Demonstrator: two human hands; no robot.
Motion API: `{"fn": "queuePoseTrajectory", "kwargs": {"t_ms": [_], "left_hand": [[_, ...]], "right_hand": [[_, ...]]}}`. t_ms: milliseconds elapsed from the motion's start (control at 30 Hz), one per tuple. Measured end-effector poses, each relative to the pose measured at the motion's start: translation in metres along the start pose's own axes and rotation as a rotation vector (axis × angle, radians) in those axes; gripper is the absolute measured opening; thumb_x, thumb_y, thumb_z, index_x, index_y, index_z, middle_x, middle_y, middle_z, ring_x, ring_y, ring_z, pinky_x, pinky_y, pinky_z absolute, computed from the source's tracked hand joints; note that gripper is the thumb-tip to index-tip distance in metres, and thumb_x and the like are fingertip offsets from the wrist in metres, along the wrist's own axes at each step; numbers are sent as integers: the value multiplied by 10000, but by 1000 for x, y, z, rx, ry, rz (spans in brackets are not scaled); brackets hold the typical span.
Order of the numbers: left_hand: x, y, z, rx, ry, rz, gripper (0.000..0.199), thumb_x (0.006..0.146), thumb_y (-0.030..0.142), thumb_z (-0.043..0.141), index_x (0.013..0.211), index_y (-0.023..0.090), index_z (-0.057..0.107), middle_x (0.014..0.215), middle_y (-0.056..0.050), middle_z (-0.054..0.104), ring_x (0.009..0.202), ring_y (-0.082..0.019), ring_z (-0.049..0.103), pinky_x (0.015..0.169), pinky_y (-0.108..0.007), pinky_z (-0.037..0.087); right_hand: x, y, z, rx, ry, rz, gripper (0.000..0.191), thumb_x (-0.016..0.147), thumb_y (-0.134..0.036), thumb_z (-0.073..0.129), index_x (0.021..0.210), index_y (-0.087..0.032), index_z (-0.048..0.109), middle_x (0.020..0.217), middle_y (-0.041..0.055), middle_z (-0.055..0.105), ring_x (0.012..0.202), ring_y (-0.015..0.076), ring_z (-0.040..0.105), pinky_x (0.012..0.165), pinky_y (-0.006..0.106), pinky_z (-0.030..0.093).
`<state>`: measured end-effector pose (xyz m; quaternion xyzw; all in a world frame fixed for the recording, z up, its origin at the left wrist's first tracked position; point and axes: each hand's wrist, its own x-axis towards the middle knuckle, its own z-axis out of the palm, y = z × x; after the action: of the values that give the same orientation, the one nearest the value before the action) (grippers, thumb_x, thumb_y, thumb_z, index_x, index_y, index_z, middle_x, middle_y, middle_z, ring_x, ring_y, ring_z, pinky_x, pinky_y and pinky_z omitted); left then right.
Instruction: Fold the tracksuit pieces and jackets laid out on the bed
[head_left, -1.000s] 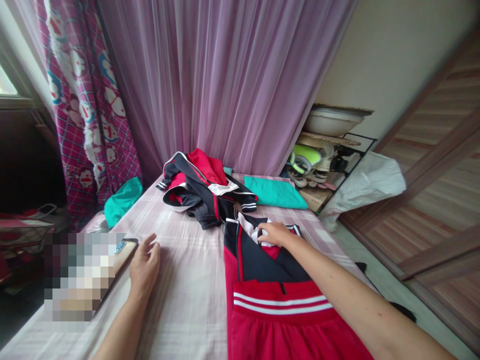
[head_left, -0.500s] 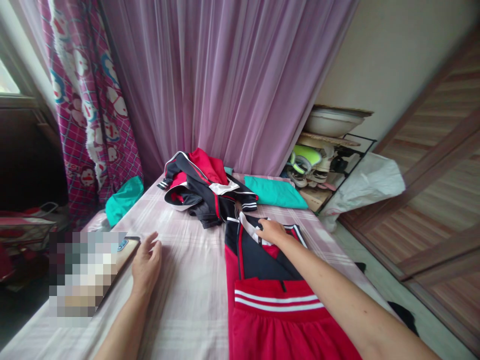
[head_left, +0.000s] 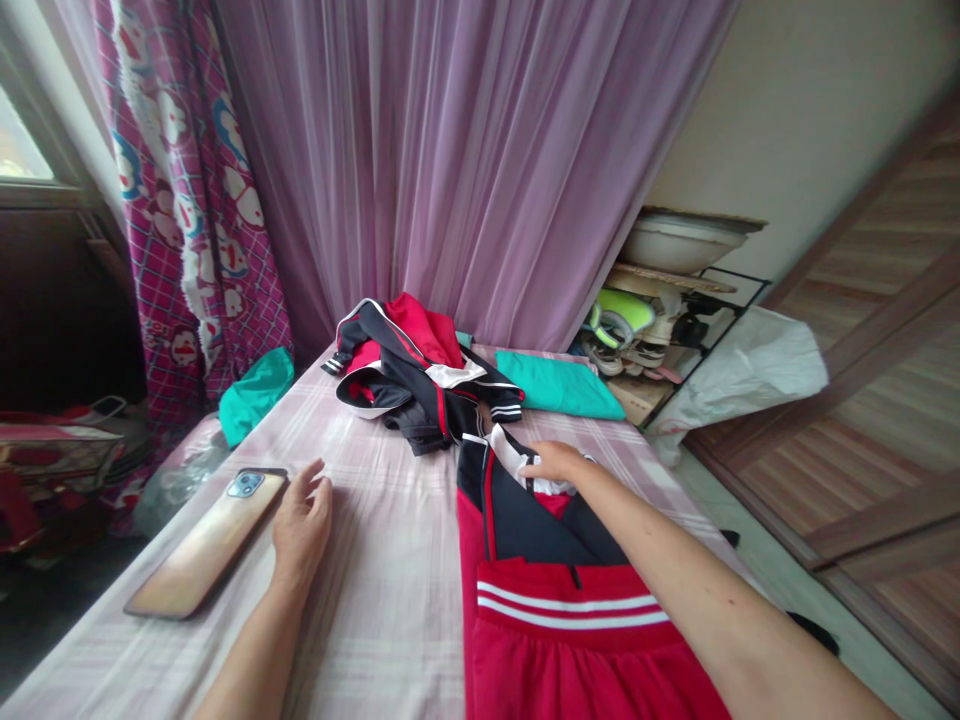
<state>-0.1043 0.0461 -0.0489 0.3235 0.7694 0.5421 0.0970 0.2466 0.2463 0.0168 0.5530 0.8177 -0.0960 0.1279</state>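
Observation:
A red, black and white tracksuit jacket (head_left: 517, 515) lies folded on the plaid bedsheet (head_left: 390, 580), its hem a red band with two white stripes at the near end. My right hand (head_left: 556, 463) is closed on the jacket's upper end, beside its white collar; the fingertips are partly hidden. My left hand (head_left: 304, 515) is open over the sheet, palm turned inward and fingers slightly curled, holding nothing. Just left of it lies a gold-backed phone (head_left: 206, 545), camera side up. Farther back sits a second, crumpled jacket (head_left: 409, 365) in the same colours.
A folded teal cloth (head_left: 559, 385) lies at the far right of the bed. Another teal cloth (head_left: 256, 395) hangs by the left edge. Purple curtains (head_left: 465, 170) close off the back. A shoe rack (head_left: 645, 330) and a white plastic bag (head_left: 765, 370) stand right.
The view has shifted slightly. At the jacket's upper right, the striped edge beyond my right hand has moved inward, and white fabric bunches beneath the hand. My left hand stays beside the phone.

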Motion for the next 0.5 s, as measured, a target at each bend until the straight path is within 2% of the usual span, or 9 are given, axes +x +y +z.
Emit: {"fn": "queuePoseTrajectory", "kwargs": {"t_ms": [100,200,233,300,333,367,433,467,500], "left_hand": [[-1,0,-1,-4,-1,12,461,800,479,498,1148,218,650,1146,-77,718,969,-227,680,849,-343,533],[-1,-1,0,7,-10,-3,476,803,480,493,1169,215,645,1131,-82,717,959,-228,680,854,-348,527],[0,-1,0,15,-15,-13,486,805,480,489,1184,214,640,1120,-84,716,947,-228,680,853,-352,525],[0,-2,1,30,-19,-30,498,809,476,485,1205,213,633,1091,-85,716,920,-227,681,851,-360,523],[0,-3,1,35,-15,-32,496,810,474,485,1206,215,632,1078,-82,716,909,-225,681,851,-361,523],[1,-4,1,38,-10,-29,489,811,472,486,1202,219,634,1066,-78,717,900,-222,681,849,-359,524],[2,-5,2,38,0,-21,476,813,471,489,1190,223,640,1047,-72,718,887,-219,680,836,-352,527],[2,-5,2,36,3,-18,473,814,471,488,1188,223,641,1043,-71,719,885,-219,679,830,-350,529],[2,-5,1,33,3,-16,474,816,470,487,1189,221,642,1042,-73,719,891,-222,680,827,-351,530]], "right_hand": [[-11,-5,-15,4,22,-63,473,779,-434,671,1218,-261,692,1228,78,705,1131,286,638,917,350,484],[-23,-2,-61,11,124,-69,378,769,-389,693,1124,-267,738,1146,62,739,1057,261,664,867,302,494],[-26,2,-83,11,200,-42,383,778,-386,685,1132,-247,736,1144,83,736,1053,273,663,861,310,495],[-32,11,-130,11,370,31,483,903,-430,514,1308,-193,631,1283,149,661,1160,307,608,925,372,467],[-34,16,-153,25,511,120,533,950,-442,406,1373,-160,563,1294,183,642,1170,325,597,926,412,464],[-37,21,-173,92,766,230,550,959,-461,377,1378,-149,550,1257,189,658,1148,330,607,914,423,469],[-45,24,-198,177,1095,338,562,976,-453,331,1369,-109,540,1207,209,671,1120,329,614,895,429,477],[-49,23,-202,205,1134,342,549,971,-455,358,1331,-99,570,1168,206,686,1091,321,627,884,417,484],[-55,21,-202,215,1058,292,527,962,-455,397,1284,-95,606,1129,196,703,1055,306,641,873,399,493]]}}
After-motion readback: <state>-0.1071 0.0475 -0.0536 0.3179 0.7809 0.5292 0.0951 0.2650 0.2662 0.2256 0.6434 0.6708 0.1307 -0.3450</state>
